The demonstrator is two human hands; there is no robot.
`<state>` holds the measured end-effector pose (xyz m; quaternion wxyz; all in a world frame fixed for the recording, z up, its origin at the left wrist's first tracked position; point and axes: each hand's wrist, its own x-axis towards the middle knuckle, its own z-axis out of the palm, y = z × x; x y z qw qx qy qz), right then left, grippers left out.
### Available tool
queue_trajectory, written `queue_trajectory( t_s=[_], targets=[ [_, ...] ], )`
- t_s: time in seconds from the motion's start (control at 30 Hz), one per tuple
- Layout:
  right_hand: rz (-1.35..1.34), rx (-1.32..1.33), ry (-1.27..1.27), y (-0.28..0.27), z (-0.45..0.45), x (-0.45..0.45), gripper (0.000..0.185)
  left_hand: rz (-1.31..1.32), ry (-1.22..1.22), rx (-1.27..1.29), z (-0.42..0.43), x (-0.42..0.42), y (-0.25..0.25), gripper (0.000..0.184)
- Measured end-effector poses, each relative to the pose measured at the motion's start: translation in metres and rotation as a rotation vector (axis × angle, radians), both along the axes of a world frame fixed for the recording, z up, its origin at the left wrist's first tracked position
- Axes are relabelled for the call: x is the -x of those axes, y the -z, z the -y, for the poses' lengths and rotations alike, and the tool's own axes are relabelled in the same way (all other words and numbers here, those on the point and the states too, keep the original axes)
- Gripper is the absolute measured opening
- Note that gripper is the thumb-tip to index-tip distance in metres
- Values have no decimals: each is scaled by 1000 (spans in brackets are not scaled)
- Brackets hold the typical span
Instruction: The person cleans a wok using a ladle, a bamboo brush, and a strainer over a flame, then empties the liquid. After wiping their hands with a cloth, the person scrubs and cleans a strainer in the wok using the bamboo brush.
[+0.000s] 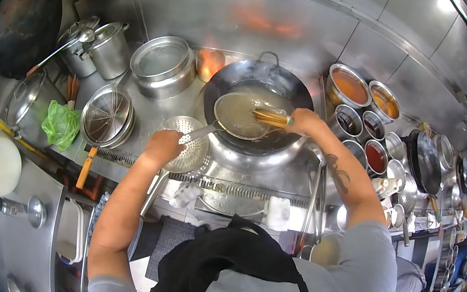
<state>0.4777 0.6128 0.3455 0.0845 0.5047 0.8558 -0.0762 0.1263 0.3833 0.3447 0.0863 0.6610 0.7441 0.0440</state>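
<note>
A black wok (226, 77) stands on the stove with cloudy water in it. My left hand (163, 148) is closed around the metal handle of a round strainer (232, 112), whose wide head lies in the wok; I cannot make out its mesh clearly. My right hand (304, 123) grips a bamboo wok brush (271, 118), its bristles down against the strainer's head. Beside my left hand, a perforated skimmer (186, 154) rests on the steel counter.
A large steel pot (163, 70) and a flame (210, 64) are behind the wok's left side. Wire-strainer-topped bowls (108, 117) and a green plastic bag (61, 125) are left. Sauce pots (349, 88) line the right. A faucet (316, 183) stands near my right arm. Another person (410, 284) is at right.
</note>
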Motion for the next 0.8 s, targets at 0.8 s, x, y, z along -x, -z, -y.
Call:
queue_trajectory(
  t_s=[0.8],
  targets=[
    [-243,211,88,49,5,99,44,-10,16,-17,0,-5,1,37]
  ],
)
